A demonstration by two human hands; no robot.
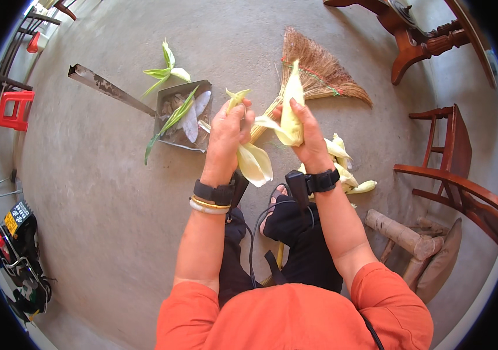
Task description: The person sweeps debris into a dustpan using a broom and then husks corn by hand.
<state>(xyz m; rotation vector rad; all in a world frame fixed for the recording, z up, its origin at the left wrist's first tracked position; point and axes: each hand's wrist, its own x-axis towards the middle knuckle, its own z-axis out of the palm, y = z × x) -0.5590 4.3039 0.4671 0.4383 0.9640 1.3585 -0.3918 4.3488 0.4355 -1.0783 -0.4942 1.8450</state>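
In my right hand [312,139] is an ear of corn [293,111], held upright with its pale yellow-green inner husk still around it. My left hand [226,137] is closed around a peeled strip of corn husk [254,164]; one end pokes out above the fingers and a broad pale piece hangs below. Another thin strip of husk stretches from the ear toward the left hand. Beside my right wrist, lower on the floor, lies a pile of pale corn ears [342,166], partly hidden by the hand and forearm.
A long-handled metal dustpan [182,146] holds husk pieces, with green husk leaves [169,72] beyond it. Behind the corn lies a straw broom [326,70]. Wooden chair [457,151] and log stool [403,233] stand right; a red plastic stool [16,111] stands far left.
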